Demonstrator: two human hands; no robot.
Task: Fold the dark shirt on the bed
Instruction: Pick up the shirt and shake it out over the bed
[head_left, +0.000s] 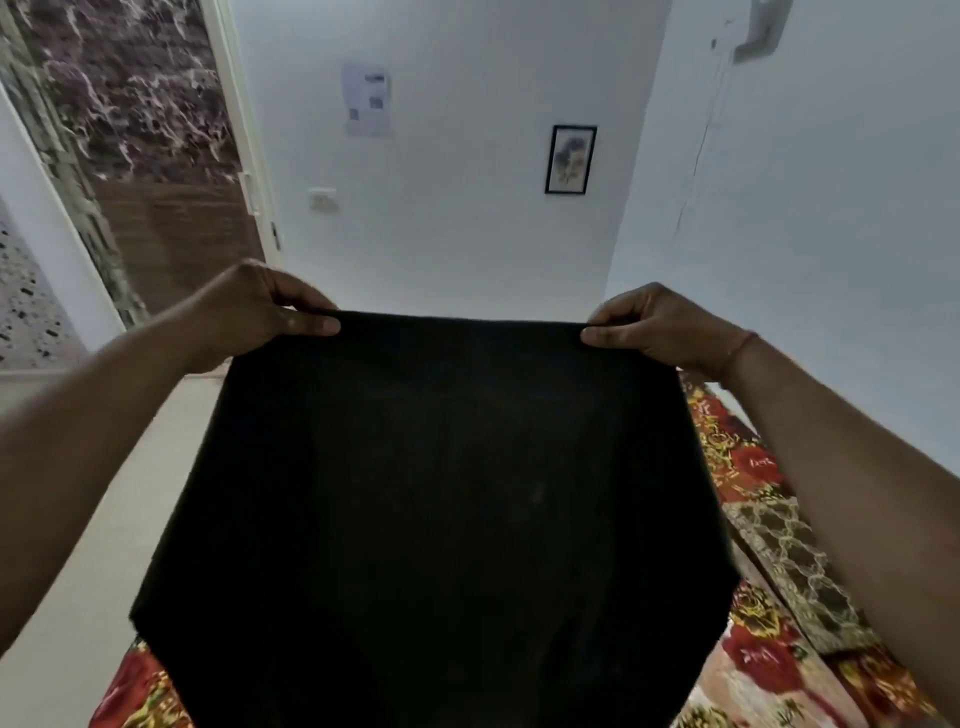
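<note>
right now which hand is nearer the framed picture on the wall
Right, as seen here. The right hand is below and slightly right of the framed picture; the left hand is farther off, down to its left. Both hold the dark shirt.

Black cloth shirt hangs stretched between left hand and right hand, blocking the middle from hand level down to the red-and-gold flowered bedspread. Open air above the shirt's top edge, back to the plain white far wall; open also left of the left forearm, over the pale bare floor toward the brown door with marbled upper panel. Right side tighter: white side wall rises beyond the right forearm, with the bedspread below.
</note>
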